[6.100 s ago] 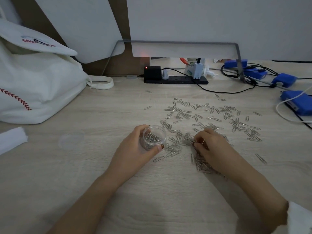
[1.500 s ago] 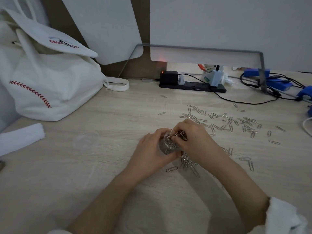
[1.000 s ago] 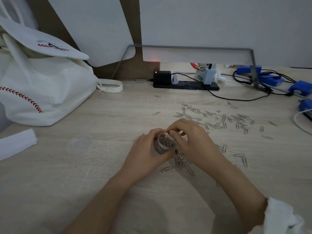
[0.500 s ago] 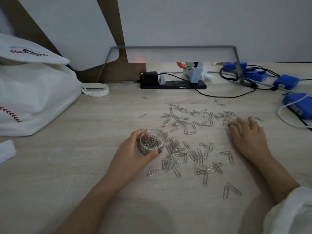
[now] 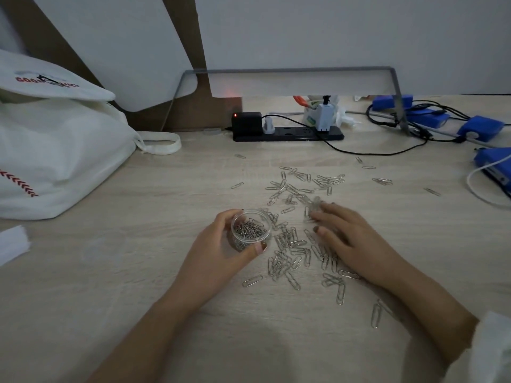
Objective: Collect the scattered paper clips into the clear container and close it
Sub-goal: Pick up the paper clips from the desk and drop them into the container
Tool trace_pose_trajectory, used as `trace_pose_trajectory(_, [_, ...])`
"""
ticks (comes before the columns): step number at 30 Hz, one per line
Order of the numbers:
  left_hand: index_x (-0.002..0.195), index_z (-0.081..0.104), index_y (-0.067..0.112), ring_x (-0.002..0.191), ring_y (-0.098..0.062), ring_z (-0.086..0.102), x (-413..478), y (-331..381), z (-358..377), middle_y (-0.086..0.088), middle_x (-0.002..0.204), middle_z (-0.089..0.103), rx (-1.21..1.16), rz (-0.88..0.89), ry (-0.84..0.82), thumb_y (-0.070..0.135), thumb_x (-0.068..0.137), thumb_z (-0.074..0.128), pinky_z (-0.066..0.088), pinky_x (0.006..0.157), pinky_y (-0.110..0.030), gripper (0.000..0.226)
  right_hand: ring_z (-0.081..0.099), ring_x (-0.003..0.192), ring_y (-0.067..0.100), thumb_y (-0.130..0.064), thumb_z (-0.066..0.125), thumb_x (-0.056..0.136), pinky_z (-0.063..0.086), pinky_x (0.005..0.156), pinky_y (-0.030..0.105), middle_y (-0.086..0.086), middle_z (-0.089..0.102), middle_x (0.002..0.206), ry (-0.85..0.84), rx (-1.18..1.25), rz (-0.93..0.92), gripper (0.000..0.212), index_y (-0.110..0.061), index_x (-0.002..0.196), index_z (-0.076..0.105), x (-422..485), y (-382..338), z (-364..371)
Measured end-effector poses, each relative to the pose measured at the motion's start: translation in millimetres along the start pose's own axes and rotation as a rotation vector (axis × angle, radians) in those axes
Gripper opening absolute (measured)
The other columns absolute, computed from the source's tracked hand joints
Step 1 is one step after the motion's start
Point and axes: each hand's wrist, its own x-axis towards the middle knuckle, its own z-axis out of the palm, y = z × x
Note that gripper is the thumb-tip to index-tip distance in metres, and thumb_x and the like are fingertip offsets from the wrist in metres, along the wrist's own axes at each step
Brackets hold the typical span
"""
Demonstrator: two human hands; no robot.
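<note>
Your left hand [image 5: 218,252] grips the clear container [image 5: 241,245], thumb and fingers curled round its wall. The container stands upright with its mouth open on the wooden desk [image 5: 110,286], partly filled. Your right hand [image 5: 354,239] lies flat, fingers extended, resting on the loose paper clips [image 5: 287,250] just right of the container. More clips lie scattered farther back, toward the black power strip [image 5: 287,133]. A white bag [image 5: 55,150] sits at far left.

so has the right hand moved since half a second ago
Yes. The right hand has slid left and nearer the person, from well right of the power strip to about below its right end, closer to the clear container.
</note>
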Motion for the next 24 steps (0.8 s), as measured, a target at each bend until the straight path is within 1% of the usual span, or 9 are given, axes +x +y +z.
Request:
trace_pose_trajectory(2, [0.123,0.045,0.037,0.112,0.013,0.048,-0.1,0.9,-0.2,0.025,0.12,0.056,-0.005,-0.004,-0.004,0.063,0.064,0.065,0.033,0.086,-0.005,0.067,0.024,0.132,0.0,-0.062,0.031,0.082,0.021,0.112,0.027,-0.022,0.03,0.136,-0.03,0.035,-0.055,0.059,-0.032,0.13,0.044,-8.1,-14.0,3.3])
trace_pose_trajectory(5, [0.121,0.045,0.036,0.108,0.018,0.047,-0.3,3.7,-0.2,0.027,0.117,0.056,-0.012,0.004,-0.007,0.063,0.061,0.061,0.03,0.081,0.003,0.068,0.031,0.128,-0.004,-0.05,0.047,0.085,0.025,0.108,0.02,-0.022,0.037,0.135,-0.064,0.105,-0.08,0.041,-0.037,0.124,0.049,-18.3,-26.4,3.1])
trace_pose_trajectory(7, [0.119,0.045,0.037,0.106,0.02,0.047,-0.6,5.0,-0.4,0.028,0.114,0.056,-0.02,0.008,-0.005,0.063,0.059,0.06,0.029,0.079,0.006,0.067,0.037,0.121,-0.003,-0.045,0.054,0.082,0.032,0.105,0.021,-0.019,0.044,0.129,-0.043,0.147,-0.042,0.039,-0.037,0.12,0.051,-23.5,-30.1,-5.9])
trace_pose_trajectory(11, [0.116,0.045,0.039,0.105,0.021,0.047,-0.7,6.2,-0.4,0.028,0.112,0.056,-0.031,0.017,0.001,0.061,0.059,0.061,0.029,0.079,0.005,0.064,0.032,0.11,0.003,-0.074,0.045,0.055,0.032,0.094,0.022,-0.017,0.031,0.115,-0.078,-0.011,0.136,0.079,-0.039,0.125,0.04,-35.9,-23.2,-32.4])
trace_pose_trajectory(14, [0.12,0.046,0.034,0.106,0.02,0.046,-0.6,5.7,-0.4,0.027,0.114,0.056,-0.03,0.025,-0.004,0.062,0.059,0.061,0.029,0.08,0.006,0.069,0.037,0.105,0.008,-0.077,0.048,0.05,0.037,0.089,0.022,-0.013,0.023,0.112,-0.231,-0.117,0.221,0.095,-0.035,0.132,0.029,-44.3,-21.9,-36.5])
trace_pose_trajectory(16, [0.123,0.046,0.033,0.108,0.017,0.048,-0.3,4.5,-0.2,0.025,0.117,0.056,-0.022,0.022,0.0,0.063,0.058,0.06,0.029,0.08,0.006,0.072,0.046,0.097,0.007,-0.07,0.052,0.059,0.04,0.075,0.016,-0.012,0.025,0.113,-0.242,-0.071,0.231,0.084,-0.033,0.131,0.03,-43.4,-24.8,-32.2])
trace_pose_trajectory(18, [0.124,0.045,0.034,0.11,0.015,0.048,-0.4,2.9,0.0,0.024,0.12,0.056,-0.013,0.017,0.003,0.063,0.059,0.061,0.029,0.08,0.006,0.072,0.048,0.084,-0.001,-0.055,0.056,0.074,0.038,0.064,0.011,-0.012,0.031,0.111,-0.169,-0.042,0.189,0.061,-0.03,0.126,0.038,-37.5,-29.0,-23.4])
trace_pose_trajectory(21, [0.124,0.045,0.034,0.11,0.014,0.048,-0.6,1.4,0.0,0.022,0.121,0.057,0.001,0.018,0.005,0.055,0.066,0.068,0.029,0.08,0.006,0.066,0.043,0.074,-0.01,-0.033,0.058,0.084,0.037,0.065,0.004,-0.008,0.041,0.11,-0.045,0.038,0.149,0.039,-0.024,0.12,0.049,-26.0,-38.6,-8.0])
trace_pose_trajectory(24, [0.126,0.045,0.032,0.111,0.013,0.048,-0.1,0.8,0.1,0.02,0.121,0.057,0.012,0.018,0.006,0.05,0.069,0.07,0.03,0.081,0.005,0.064,0.042,0.076,-0.009,-0.045,0.06,0.078,0.033,0.073,0.01,-0.009,0.035,0.116,-0.025,0.139,0.153,0.06,-0.021,0.13,0.04,-18.8,-49.5,0.1])
